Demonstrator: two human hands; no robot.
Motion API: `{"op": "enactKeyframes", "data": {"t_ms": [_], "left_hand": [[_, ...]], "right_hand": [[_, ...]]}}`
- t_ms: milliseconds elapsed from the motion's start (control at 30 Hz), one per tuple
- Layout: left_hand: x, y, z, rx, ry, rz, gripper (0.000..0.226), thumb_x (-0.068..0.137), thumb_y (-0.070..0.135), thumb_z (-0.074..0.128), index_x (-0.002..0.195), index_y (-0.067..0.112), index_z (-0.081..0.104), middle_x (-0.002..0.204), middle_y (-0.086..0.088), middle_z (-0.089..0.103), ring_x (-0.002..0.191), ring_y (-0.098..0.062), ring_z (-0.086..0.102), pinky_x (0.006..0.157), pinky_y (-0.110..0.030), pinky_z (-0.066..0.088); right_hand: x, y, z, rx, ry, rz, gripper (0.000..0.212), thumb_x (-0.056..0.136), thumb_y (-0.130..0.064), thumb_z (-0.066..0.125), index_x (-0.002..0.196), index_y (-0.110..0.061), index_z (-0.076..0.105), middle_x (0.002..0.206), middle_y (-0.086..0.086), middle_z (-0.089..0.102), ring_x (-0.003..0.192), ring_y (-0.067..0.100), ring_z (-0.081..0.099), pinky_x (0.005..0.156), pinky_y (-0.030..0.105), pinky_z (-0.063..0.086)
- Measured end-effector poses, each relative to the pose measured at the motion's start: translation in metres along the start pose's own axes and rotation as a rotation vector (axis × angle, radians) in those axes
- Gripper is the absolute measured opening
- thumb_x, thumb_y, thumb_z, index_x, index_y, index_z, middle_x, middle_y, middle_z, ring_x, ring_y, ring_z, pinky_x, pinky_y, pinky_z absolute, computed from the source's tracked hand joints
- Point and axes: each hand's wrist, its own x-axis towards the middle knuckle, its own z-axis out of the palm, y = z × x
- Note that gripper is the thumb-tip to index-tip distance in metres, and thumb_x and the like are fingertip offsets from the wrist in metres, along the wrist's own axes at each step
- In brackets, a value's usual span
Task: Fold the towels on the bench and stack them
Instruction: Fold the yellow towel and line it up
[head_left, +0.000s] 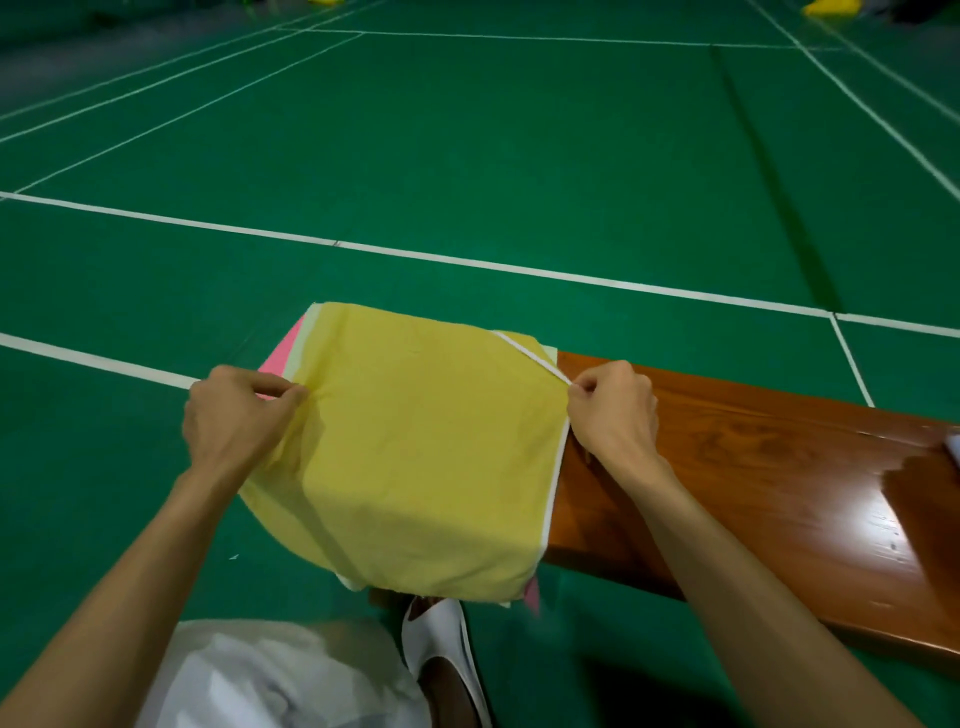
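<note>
A yellow towel (426, 457) lies spread in the centre of the frame, covering the near end of a glossy brown wooden tabletop (753, 457) that runs off to the lower right. The towel's front part hangs over the tabletop's edge toward the viewer. A thin white trim runs along its right side.

The person's left hand (236, 415), at centre left, pinches the towel's left edge between thumb and curled fingers. The right hand (613, 410), at centre right, pinches the white-trimmed right edge in the same way, so the cloth is held between the two hands.

Under the yellow towel, a pink towel (283, 353) peeks out at the upper left corner and again at the lower right, with a strip of pale green cloth (304, 338) between pink and yellow at the upper left.

Around the tabletop is a green court floor (467, 156) marked with white lines. A white shoe (441, 649) and white clothing (260, 675) show at the bottom of the frame.
</note>
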Motion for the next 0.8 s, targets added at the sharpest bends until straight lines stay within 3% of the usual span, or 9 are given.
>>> {"op": "enactKeyframes", "data": {"t_ms": [133, 267, 367, 467, 600, 667, 767, 800], "left_hand": [[-0.005, 0.01, -0.001, -0.055, 0.03, 0.101, 0.018, 0.082, 0.035, 0.084, 0.093, 0.021, 0.084, 0.073, -0.005, 0.074, 0.072, -0.028, 0.069, 0.075, -0.046, 0.06], [-0.007, 0.02, 0.005, -0.025, 0.08, 0.137, 0.017, 0.081, 0.039, 0.082, 0.09, 0.024, 0.083, 0.073, -0.004, 0.075, 0.074, -0.028, 0.069, 0.072, -0.042, 0.057], [-0.004, 0.02, 0.014, -0.033, -0.042, 0.039, 0.024, 0.082, 0.05, 0.079, 0.086, 0.027, 0.08, 0.081, 0.003, 0.074, 0.085, -0.025, 0.068, 0.08, -0.047, 0.059], [0.001, 0.02, 0.022, -0.106, -0.045, -0.007, 0.03, 0.097, 0.043, 0.066, 0.102, 0.016, 0.077, 0.1, -0.006, 0.076, 0.095, -0.031, 0.067, 0.09, -0.049, 0.056], [0.013, 0.017, 0.03, -0.05, -0.081, -0.067, 0.014, 0.091, 0.032, 0.076, 0.096, 0.019, 0.078, 0.098, -0.009, 0.077, 0.091, -0.033, 0.07, 0.087, -0.048, 0.059], [0.014, 0.019, 0.032, -0.041, -0.054, -0.094, 0.011, 0.087, 0.03, 0.081, 0.091, 0.02, 0.08, 0.095, -0.007, 0.079, 0.092, -0.031, 0.071, 0.086, -0.044, 0.058], [0.008, 0.028, 0.027, -0.016, 0.093, -0.065, 0.013, 0.087, 0.028, 0.08, 0.095, 0.017, 0.082, 0.095, -0.007, 0.079, 0.085, -0.029, 0.068, 0.077, -0.037, 0.053], [0.006, 0.032, 0.023, -0.001, 0.156, -0.036, 0.016, 0.088, 0.027, 0.078, 0.098, 0.016, 0.082, 0.094, -0.009, 0.079, 0.083, -0.031, 0.068, 0.075, -0.038, 0.052]], "right_hand": [[0.002, 0.016, -0.011, 0.189, 0.137, -0.041, 0.017, 0.097, -0.017, 0.067, 0.086, -0.012, 0.079, 0.081, 0.001, 0.074, 0.077, 0.019, 0.067, 0.073, 0.034, 0.057], [-0.007, 0.013, -0.01, 0.349, 0.235, -0.06, 0.012, 0.092, -0.023, 0.072, 0.086, -0.019, 0.082, 0.077, -0.007, 0.076, 0.072, 0.009, 0.069, 0.066, 0.015, 0.049], [-0.009, 0.012, 0.001, 0.315, 0.115, 0.011, 0.017, 0.094, -0.02, 0.068, 0.078, -0.025, 0.073, 0.075, -0.014, 0.068, 0.074, 0.006, 0.065, 0.071, 0.032, 0.058], [-0.005, 0.011, 0.006, 0.502, -0.093, 0.17, 0.018, 0.103, -0.022, 0.054, 0.087, -0.023, 0.06, 0.09, -0.004, 0.066, 0.091, 0.02, 0.065, 0.081, 0.043, 0.058], [-0.005, 0.013, 0.008, 0.658, -0.312, 0.181, 0.012, 0.094, -0.029, 0.072, 0.097, -0.017, 0.068, 0.096, 0.004, 0.075, 0.088, 0.023, 0.074, 0.082, 0.048, 0.062], [-0.006, 0.014, 0.01, 0.6, -0.316, 0.084, 0.01, 0.093, -0.024, 0.074, 0.088, -0.016, 0.076, 0.087, 0.004, 0.077, 0.08, 0.025, 0.075, 0.077, 0.049, 0.063], [-0.005, 0.018, 0.015, 0.49, -0.2, -0.077, 0.039, 0.097, -0.038, 0.062, 0.079, -0.004, 0.07, 0.067, 0.01, 0.068, 0.059, 0.027, 0.062, 0.061, 0.039, 0.052], [-0.005, 0.018, 0.015, 0.51, -0.17, -0.115, 0.046, 0.097, -0.043, 0.057, 0.08, -0.003, 0.068, 0.069, 0.016, 0.066, 0.058, 0.03, 0.058, 0.058, 0.042, 0.048]]}}
